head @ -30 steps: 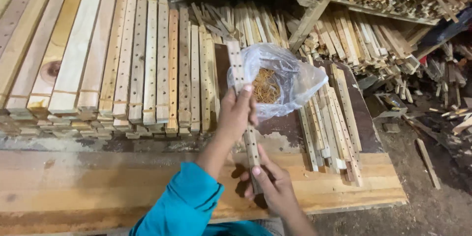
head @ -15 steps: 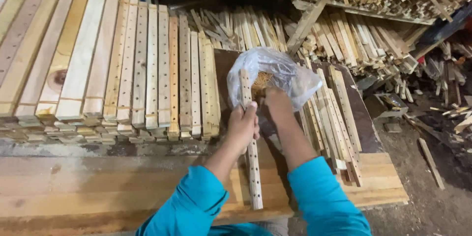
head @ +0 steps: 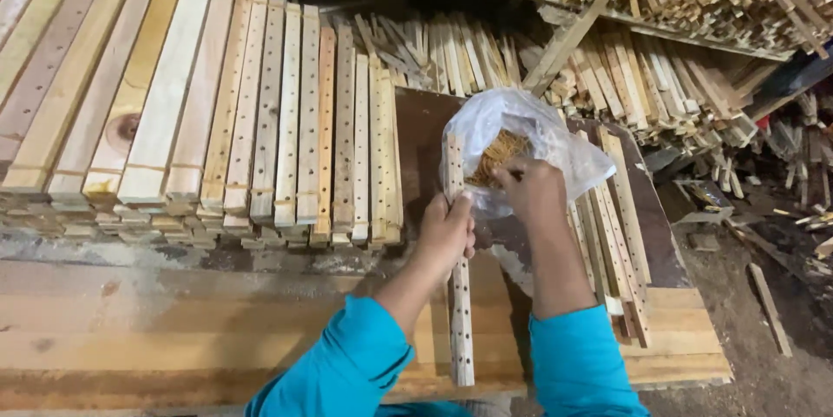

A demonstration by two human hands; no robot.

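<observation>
A narrow, pale wooden slat (head: 459, 295), pierced along its length by a row of small round holes, is held nearly upright, its lower end resting on the plank bench and its upper end reaching the clear plastic bag (head: 555, 135). It is gripped around its middle by the left hand (head: 447, 230). The crumpled bag is opened at the front, a tangle of yellowish rubber bands (head: 499, 152) being seen inside, where the right hand (head: 531, 187) is placed.
</observation>
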